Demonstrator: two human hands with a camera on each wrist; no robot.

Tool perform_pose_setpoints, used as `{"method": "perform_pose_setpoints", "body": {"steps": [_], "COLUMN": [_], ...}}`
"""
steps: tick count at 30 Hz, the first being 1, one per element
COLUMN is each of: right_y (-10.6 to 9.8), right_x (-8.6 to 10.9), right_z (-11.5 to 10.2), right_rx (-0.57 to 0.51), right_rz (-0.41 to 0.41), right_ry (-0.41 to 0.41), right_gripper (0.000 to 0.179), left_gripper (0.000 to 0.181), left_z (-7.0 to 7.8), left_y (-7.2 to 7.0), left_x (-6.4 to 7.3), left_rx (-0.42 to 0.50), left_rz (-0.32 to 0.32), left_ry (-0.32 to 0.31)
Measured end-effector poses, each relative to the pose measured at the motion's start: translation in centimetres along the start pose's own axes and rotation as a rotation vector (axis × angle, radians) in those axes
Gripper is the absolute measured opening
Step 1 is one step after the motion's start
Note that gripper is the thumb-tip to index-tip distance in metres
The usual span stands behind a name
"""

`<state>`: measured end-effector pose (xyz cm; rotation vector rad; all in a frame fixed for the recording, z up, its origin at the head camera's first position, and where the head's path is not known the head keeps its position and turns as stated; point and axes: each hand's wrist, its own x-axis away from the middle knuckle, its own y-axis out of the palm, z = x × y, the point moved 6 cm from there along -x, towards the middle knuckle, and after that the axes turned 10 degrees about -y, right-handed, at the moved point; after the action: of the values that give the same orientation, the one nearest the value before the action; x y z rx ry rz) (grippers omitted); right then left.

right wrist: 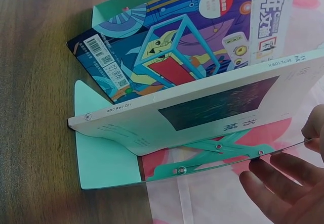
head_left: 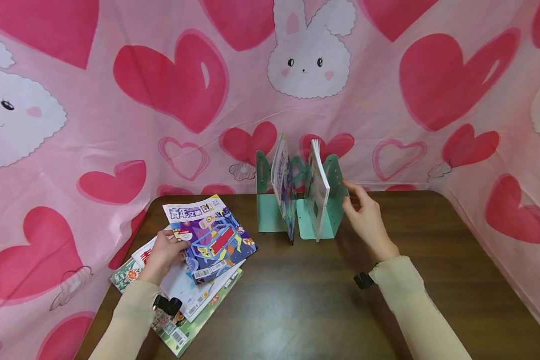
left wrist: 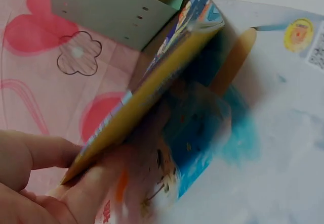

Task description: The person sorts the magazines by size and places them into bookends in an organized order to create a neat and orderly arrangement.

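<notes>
Head view: the left hand (head_left: 164,254) pinches the purple illustrated magazine (head_left: 222,240) near its left edge, at the table's left side; the left wrist view shows it tilted above a white-covered magazine (head_left: 184,287), which overlaps a green-covered magazine (head_left: 195,327) on the dark wooden table (head_left: 279,310). The right hand (head_left: 364,220) grasps the right end panel of the green expandable bookend (head_left: 270,213), thumb and fingers on opposite faces. Between its panels stand another purple illustrated magazine (right wrist: 152,52) and, nearer that hand, a white paperback (right wrist: 202,105).
</notes>
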<state>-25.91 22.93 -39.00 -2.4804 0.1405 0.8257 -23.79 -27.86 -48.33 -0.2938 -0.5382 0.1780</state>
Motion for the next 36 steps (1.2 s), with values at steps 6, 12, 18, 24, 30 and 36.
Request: {"method": "perform_pose_setpoints", "body": {"steps": [6, 12, 18, 24, 30, 36], "right_y": [0.2, 0.2, 0.2, 0.4, 0.5, 0.4], "right_x": [0.1, 0.1, 0.1, 0.1, 0.1, 0.1], "right_z": [0.1, 0.1, -0.1, 0.0, 0.0, 0.1], "right_rx": [0.001, 0.017, 0.018, 0.006, 0.005, -0.013], "right_rz": [0.012, 0.03, 0.049, 0.052, 0.061, 0.075], "right_ry": [0.01, 0.005, 0.006, 0.02, 0.02, 0.02], "right_gripper": [0.044, 0.044, 0.044, 0.042, 0.042, 0.042], "left_gripper": [0.066, 0.063, 0.066, 0.067, 0.071, 0.065], "left_z": [-0.2, -0.3, 0.1, 0.4, 1.0, 1.7], "left_y": [0.1, 0.2, 0.3, 0.5, 0.5, 0.9], "left_x": [0.1, 0.4, 0.8, 1.9, 3.3, 5.0], "left_rx": [0.034, 0.092, 0.132, 0.162, 0.172, 0.201], "left_rz": [-0.064, -0.086, -0.081, -0.053, -0.025, 0.031], "left_ry": [-0.021, -0.03, 0.018, 0.076, 0.156, 0.222]}}
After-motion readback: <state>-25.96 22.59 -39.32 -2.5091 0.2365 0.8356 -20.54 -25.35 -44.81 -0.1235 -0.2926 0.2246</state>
